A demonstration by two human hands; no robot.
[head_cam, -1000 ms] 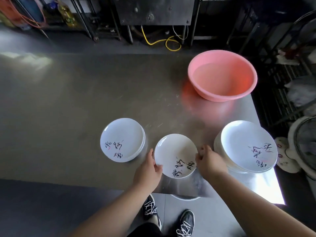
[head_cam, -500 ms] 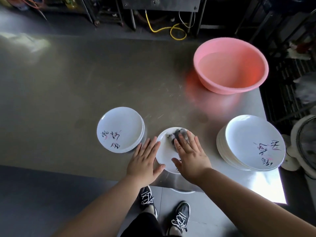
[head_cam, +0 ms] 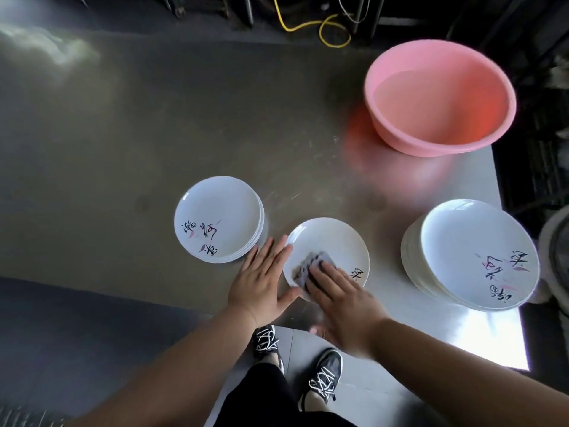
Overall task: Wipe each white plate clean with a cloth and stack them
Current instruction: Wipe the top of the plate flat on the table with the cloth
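Note:
A single white plate (head_cam: 332, 241) with black lettering lies near the front edge of the steel table (head_cam: 154, 134). My right hand (head_cam: 341, 303) presses a grey cloth (head_cam: 308, 266) flat onto the plate's near left part, fingers straight. My left hand (head_cam: 261, 282) lies flat on the table against the plate's left rim, steadying it. A short stack of white plates (head_cam: 218, 217) stands to the left. A taller stack of larger white plates (head_cam: 474, 254) stands at the right.
A pink plastic basin (head_cam: 440, 97) sits at the table's back right corner. The table's right edge runs just past the large stack, with a fan (head_cam: 554, 257) beyond it. A yellow hose (head_cam: 320, 26) lies on the floor behind. My shoes (head_cam: 323, 377) show below the front edge.
My right hand has slid the cloth from the far side of the plate toward its near left side. My left hand stays flat against the plate's left rim.

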